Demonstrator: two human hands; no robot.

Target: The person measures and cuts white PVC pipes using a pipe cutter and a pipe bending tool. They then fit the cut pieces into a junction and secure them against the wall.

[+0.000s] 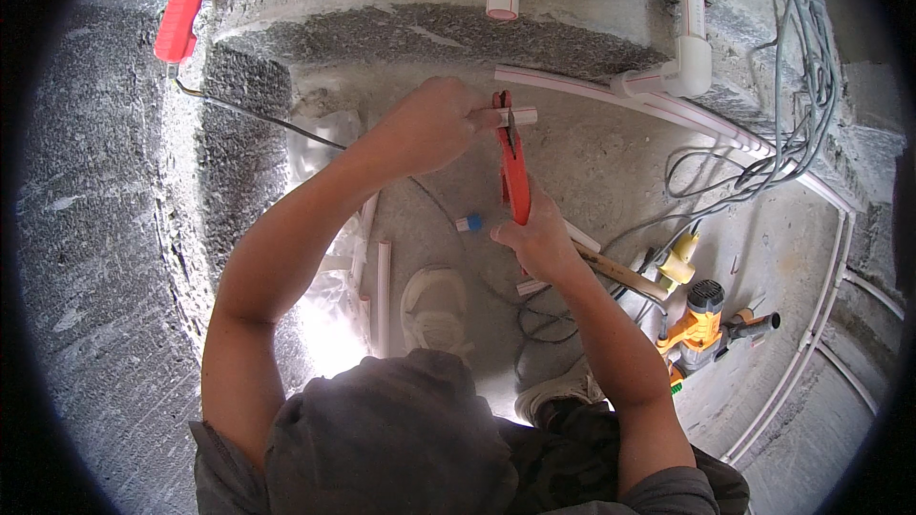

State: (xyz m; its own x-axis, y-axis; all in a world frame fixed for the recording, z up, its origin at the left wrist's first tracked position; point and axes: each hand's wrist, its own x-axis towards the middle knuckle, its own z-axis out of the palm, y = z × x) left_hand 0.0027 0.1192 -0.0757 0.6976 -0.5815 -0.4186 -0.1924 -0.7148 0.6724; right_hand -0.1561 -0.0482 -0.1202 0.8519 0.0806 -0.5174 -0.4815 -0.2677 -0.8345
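My left hand (431, 124) is closed on a short piece of white plastic pipe (524, 116), which sticks out to the right of my fingers. Red pipe cutters (516, 181) are gripped by their handles in my right hand (544, 234). Their jaws sit around the pipe, just right of my left fingertips, with the dark blade against it. Whether the blade has gone into the pipe I cannot tell. Below, on the floor, lies a small piece with a blue end (469, 223).
An orange and grey power tool (701, 319) lies at the right near a yellow connector (678, 262) and a wooden handle (620, 272). Grey cables (811, 86) hang and coil there. White pipes run along the wall, with an elbow (689, 67). A red-handled object (186, 14) stands upper left.
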